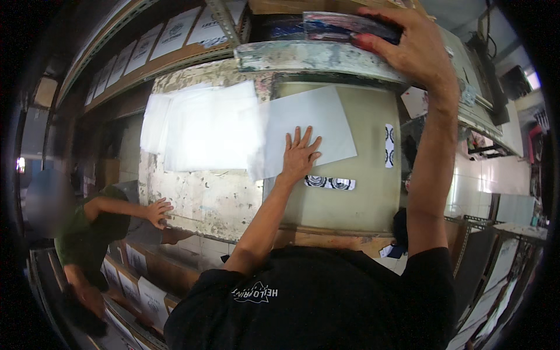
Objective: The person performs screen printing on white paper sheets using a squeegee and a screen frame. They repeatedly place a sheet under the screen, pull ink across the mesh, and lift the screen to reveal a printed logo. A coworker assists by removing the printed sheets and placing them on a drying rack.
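Observation:
My left hand (300, 154) lies flat with fingers spread on a white paper sheet (329, 119), which sits askew on a pale printing board (373, 204). At the far side, my right hand (402, 44) is closed round an ink-smeared squeegee (332, 26), thumb on the near side and fingers over the top. The squeegee rests just behind the ink-stained bar of a screen frame (303, 56). Left of the board, a loose pile of white sheets (213, 128) covers part of a stained worktop (204, 198); its near edge meets the sheet under my hand.
Two patterned black-and-white strips, one lengthwise (389, 146) and one crosswise (329, 182), lie on the board. A co-worker's hand (157, 213) touches the worktop's left edge. Metal shelving (134, 67) holding white printed bags stands at the far left; racks (496, 280) stand to the right.

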### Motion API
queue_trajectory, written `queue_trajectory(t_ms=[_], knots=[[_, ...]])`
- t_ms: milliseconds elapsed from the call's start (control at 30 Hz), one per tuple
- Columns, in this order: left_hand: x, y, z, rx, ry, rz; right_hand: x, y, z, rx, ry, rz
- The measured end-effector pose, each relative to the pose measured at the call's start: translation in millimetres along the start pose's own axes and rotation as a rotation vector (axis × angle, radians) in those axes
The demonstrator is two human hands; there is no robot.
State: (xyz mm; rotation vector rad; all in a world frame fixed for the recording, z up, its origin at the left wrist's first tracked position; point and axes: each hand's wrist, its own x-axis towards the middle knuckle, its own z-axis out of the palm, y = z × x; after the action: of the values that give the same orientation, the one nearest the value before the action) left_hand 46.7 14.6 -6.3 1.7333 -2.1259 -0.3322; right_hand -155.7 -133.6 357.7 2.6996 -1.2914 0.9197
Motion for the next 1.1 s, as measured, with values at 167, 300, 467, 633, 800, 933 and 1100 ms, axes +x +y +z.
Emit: queue_trajectory(t_ms=[167, 300, 467, 633, 800, 933, 1100], knots=[[39.8, 51.2, 24.0, -0.074, -0.06, 0.159, 1.7, -19.7, -24.0, 0.104, -0.073, 0.05], [35.2, 70.7, 30.6, -0.055, -0.109, 0.227, 3.4, -8.3, -17.9, 0.162, -0.07, 0.036], [22.3, 79.4, 31.7, -0.067, -0.178, 0.255, 3.1, -8.1, -16.3, 0.152, -0.068, 0.035], [11.6, 83.8, 33.3, -0.069, -0.17, 0.29, 2.8, -11.1, -18.0, 0.158, -0.078, 0.049], [10.9, 87.6, 38.8, -0.06, -0.121, 0.304, 2.9, -10.0, -20.3, 0.177, -0.09, 0.022], [10.7, 89.9, 33.6, -0.078, -0.181, 0.299, 0.0, -9.0, -17.9, 0.132, -0.078, 0.011], [6.8, 86.6, 3.7, -0.269, -0.07, 0.261, -13.7, -8.4, -4.2, -0.044, -0.004, -0.036]])
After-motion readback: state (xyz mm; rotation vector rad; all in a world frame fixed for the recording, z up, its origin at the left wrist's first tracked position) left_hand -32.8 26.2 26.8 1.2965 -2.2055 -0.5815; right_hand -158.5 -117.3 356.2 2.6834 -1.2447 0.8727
